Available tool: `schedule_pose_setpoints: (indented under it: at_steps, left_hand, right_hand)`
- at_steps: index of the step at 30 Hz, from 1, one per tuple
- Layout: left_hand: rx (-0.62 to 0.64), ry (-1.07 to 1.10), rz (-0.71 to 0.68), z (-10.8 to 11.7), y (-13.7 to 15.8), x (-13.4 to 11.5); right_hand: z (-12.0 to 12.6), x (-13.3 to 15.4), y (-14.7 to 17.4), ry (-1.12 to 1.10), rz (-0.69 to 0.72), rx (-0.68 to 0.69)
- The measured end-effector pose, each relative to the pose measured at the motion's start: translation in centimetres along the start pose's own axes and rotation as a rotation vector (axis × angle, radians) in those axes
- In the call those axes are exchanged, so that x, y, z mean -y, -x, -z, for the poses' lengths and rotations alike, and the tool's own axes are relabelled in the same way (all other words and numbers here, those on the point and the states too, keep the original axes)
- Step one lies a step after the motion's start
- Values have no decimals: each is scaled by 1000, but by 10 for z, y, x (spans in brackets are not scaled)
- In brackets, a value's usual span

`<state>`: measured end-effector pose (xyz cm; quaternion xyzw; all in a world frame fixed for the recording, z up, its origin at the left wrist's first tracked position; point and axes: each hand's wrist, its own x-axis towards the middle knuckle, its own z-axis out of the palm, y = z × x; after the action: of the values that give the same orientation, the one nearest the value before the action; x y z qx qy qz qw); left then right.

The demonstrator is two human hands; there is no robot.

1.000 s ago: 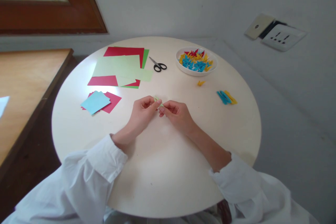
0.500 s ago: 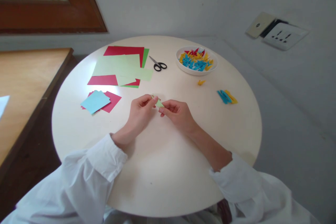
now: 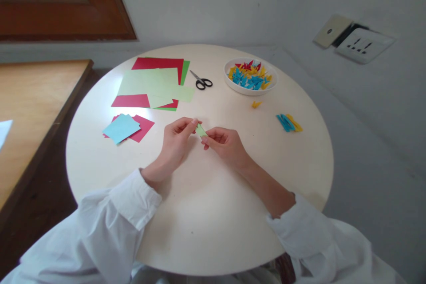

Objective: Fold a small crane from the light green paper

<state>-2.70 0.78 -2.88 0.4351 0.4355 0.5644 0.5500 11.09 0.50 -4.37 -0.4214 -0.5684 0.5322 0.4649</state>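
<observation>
A small folded piece of light green paper (image 3: 201,131) is stretched between my two hands over the middle of the round table. My left hand (image 3: 179,135) pinches its upper left end between thumb and fingers. At the lower right end, my right hand (image 3: 223,141) grips it the same way. My fingers cover both ends, so the paper's full shape is hidden. Beyond my right hand lies a small yellow folded-paper piece (image 3: 255,104).
A white bowl (image 3: 250,92) holds many folded-paper pieces in red, yellow and blue. Black-handled scissors (image 3: 203,83) lie beside pale green sheets (image 3: 143,82) on red and green ones. Small paper squares (image 3: 121,129) are at left, folded blue and yellow strips (image 3: 289,123) at right.
My left hand has shifted slightly on the green paper, which now shows as a narrower strip between my fingers. My right hand stays nearly in place.
</observation>
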Motion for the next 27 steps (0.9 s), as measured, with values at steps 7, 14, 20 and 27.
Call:
schedule_pose_setpoints:
  at_steps: [7,14,20,27]
  left_hand:
    - [-31,24,-36,2,-3,-2]
    - [37,53,60,3,-4,-5]
    - [228,22,100,-2,2,-4]
    - [127,3,118,0,0,-3]
  right_hand:
    - [0,3,1,1,-18,4]
    - [2,2,1,-14,-7,-40]
    - [2,4,2,-3,-15,-44]
    - [2,7,3,-43,25,-62]
